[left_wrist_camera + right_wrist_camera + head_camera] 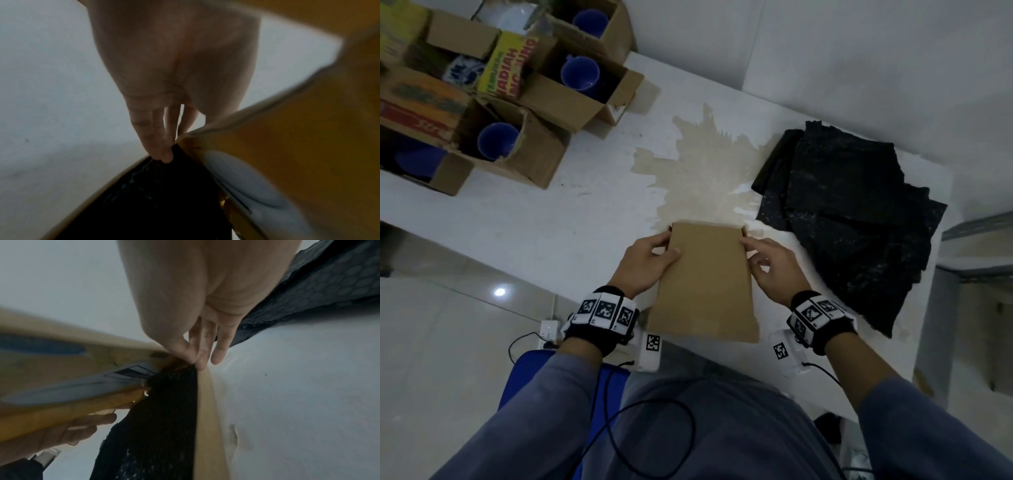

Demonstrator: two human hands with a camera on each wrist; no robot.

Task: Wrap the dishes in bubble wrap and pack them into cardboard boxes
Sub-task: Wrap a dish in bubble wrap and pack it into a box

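Note:
A plain brown cardboard box [705, 284] sits at the white table's near edge, its top flap lying over the opening. My left hand [654, 253] pinches the flap's far left corner, thumb on top. At the far right corner my right hand [763, 260] pinches the same flap. In the left wrist view my fingertips [162, 152] touch a black bubble-wrapped bundle [154, 194] inside the box, under the flap [298, 129]. The right wrist view shows my fingers [198, 356] at the flap [61, 386] corner above the same black bundle [160, 418]. What the bundle holds is hidden.
A loose pile of black bubble wrap [852, 212] lies on the table to the right. Several open cardboard boxes at the far left hold blue cups [580, 73] [498, 140]. A tan stain [702, 171] marks the table's middle. A power strip [549, 330] lies on the floor.

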